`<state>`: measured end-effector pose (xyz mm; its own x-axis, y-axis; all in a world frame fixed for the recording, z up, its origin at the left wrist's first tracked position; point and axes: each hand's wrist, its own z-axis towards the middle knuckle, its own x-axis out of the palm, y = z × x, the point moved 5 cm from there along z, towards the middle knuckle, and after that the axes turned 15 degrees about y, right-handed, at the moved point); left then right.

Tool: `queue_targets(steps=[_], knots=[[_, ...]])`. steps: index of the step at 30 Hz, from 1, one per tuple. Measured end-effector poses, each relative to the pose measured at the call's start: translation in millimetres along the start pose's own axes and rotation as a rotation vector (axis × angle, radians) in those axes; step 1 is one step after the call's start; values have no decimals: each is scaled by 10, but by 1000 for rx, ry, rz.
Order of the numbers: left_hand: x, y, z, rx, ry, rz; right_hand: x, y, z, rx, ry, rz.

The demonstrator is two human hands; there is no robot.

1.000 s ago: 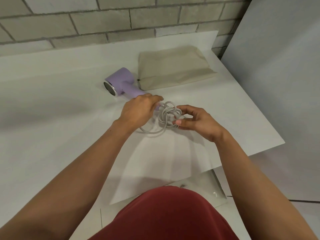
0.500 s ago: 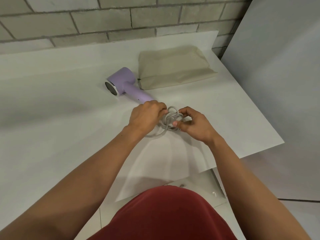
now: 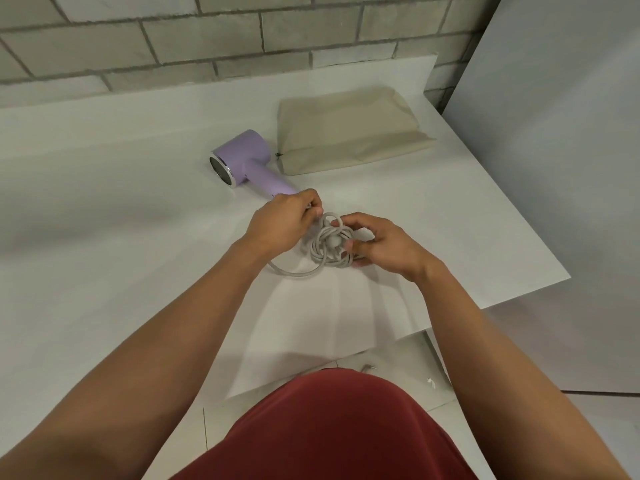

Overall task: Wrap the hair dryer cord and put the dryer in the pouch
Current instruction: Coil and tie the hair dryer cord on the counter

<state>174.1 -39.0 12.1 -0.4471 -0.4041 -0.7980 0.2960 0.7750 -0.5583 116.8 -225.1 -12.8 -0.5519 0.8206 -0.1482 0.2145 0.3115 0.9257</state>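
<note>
A lilac hair dryer [image 3: 242, 161] lies on its side on the white table [image 3: 104, 202], its chrome nozzle facing left. Its grey cord [image 3: 329, 247] is bunched in loose coils just below the handle's end. My left hand [image 3: 280, 223] covers the handle's end and pinches a strand of the cord. My right hand [image 3: 377, 244] grips the right side of the coil with thumb and fingers curled round it. One loop of cord trails out towards the lower left. A beige fabric pouch [image 3: 349, 129] lies flat behind the dryer, to its right.
A grey brick wall [image 3: 207, 36] backs the table. A grey panel [image 3: 554, 133] stands to the right past the table's slanted right edge. Sheets of white paper [image 3: 329, 323] overhang the front edge, near my red-clad body.
The dryer has slid a little towards the back and the cord coil has tightened. Both hands came closer together around the coil, then stayed there working it.
</note>
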Motion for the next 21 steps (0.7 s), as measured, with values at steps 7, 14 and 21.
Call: queue_targets(steps=[7,14,21], knots=[[-6,170,-36,-27,15,-33,-29,-56,-8,12,-130,5],[-5,237,-67,-110,-24,-159,51,0,55,9,-217,-23],[-223,602,-293,-221,-136,-478,-36,-196,2,62,-333,230]])
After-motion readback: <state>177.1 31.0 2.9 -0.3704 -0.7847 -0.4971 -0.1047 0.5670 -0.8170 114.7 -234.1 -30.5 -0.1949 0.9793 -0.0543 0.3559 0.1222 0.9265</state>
